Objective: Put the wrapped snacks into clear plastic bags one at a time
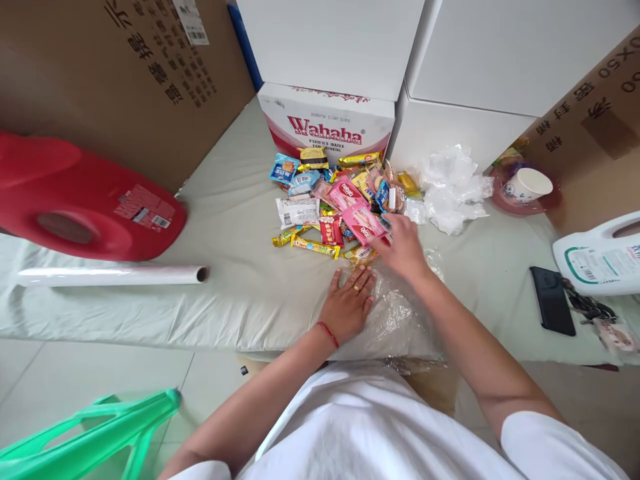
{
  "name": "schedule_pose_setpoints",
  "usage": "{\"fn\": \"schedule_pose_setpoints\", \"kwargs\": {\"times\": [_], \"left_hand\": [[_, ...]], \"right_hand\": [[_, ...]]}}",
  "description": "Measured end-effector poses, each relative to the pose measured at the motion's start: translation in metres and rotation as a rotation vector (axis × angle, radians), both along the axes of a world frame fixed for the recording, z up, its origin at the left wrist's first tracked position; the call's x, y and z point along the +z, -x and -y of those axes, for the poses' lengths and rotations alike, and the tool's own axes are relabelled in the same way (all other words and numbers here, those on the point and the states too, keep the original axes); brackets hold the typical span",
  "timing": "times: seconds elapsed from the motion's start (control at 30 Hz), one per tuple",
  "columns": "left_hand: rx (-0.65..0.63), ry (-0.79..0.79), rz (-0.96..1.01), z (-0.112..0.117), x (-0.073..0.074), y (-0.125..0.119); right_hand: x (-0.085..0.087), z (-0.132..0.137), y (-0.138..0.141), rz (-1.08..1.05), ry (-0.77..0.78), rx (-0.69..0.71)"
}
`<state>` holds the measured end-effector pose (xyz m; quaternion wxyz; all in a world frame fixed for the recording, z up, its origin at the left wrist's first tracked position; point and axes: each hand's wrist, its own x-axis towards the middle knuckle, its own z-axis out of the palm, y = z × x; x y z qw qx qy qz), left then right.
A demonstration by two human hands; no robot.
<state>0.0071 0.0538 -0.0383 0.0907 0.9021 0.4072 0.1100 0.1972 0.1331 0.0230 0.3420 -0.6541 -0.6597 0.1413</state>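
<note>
A pile of small wrapped snacks lies on the cloth-covered surface, in pink, yellow, blue, red and white wrappers. My left hand rests flat just in front of the pile, fingers spread, a ring and a red string bracelet on it. At the pile's right edge, my right hand has its thumb and fingers closed about the corner of a pink snack packet; its fingertips are partly hidden. A crumpled clear plastic sheet lies beneath my right forearm and beside my left hand.
Behind the pile stands a Wahaha water carton. Crumpled clear plastic bags and a paper cup are to its right. A red jug and a white roll lie left; a phone and white bottle lie right.
</note>
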Motion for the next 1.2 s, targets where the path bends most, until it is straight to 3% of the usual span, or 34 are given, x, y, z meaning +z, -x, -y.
{"fn": "schedule_pose_setpoints", "kwargs": {"times": [0.1, 0.2, 0.3, 0.37, 0.47, 0.53, 0.6, 0.77, 0.83, 0.9, 1.07, 1.2], "left_hand": [[0.0, 0.001, 0.005, -0.001, -0.002, 0.001], [-0.016, 0.019, 0.031, -0.003, 0.001, 0.004], [-0.027, 0.048, 0.066, -0.009, 0.004, 0.005], [-0.019, 0.064, 0.084, -0.013, 0.006, 0.005], [-0.019, 0.084, 0.098, -0.02, 0.007, 0.005], [-0.025, 0.098, 0.104, -0.024, 0.006, 0.006], [-0.034, 0.104, 0.105, -0.026, 0.005, 0.008], [-0.047, 0.067, 0.079, -0.028, 0.002, 0.009], [-0.047, 0.061, 0.068, -0.028, 0.002, 0.009], [-0.044, 0.047, 0.067, -0.027, 0.003, 0.011], [-0.012, -0.077, 0.102, -0.022, 0.006, 0.022], [0.033, -0.03, 0.104, -0.019, 0.004, 0.028]], "right_hand": [[-0.005, -0.024, 0.03, 0.338, 0.029, 0.069], [0.0, -0.035, 0.02, 0.36, 0.039, 0.042], [0.019, -0.028, -0.02, 0.238, -0.042, -0.014], [0.034, -0.012, -0.048, 0.047, -0.061, -0.047], [0.043, 0.021, -0.075, -0.306, 0.145, 0.078], [0.036, 0.042, -0.078, -0.385, 0.384, 0.262], [0.021, 0.057, -0.07, -0.303, 0.508, 0.411], [-0.016, 0.081, -0.042, 0.242, 0.198, 0.364], [-0.024, 0.089, -0.037, 0.353, 0.157, 0.43], [-0.03, 0.094, -0.037, 0.379, 0.156, 0.484], [-0.04, 0.099, -0.039, 0.386, 0.079, 0.425], [-0.041, 0.102, -0.038, 0.434, 0.09, 0.444]]}}
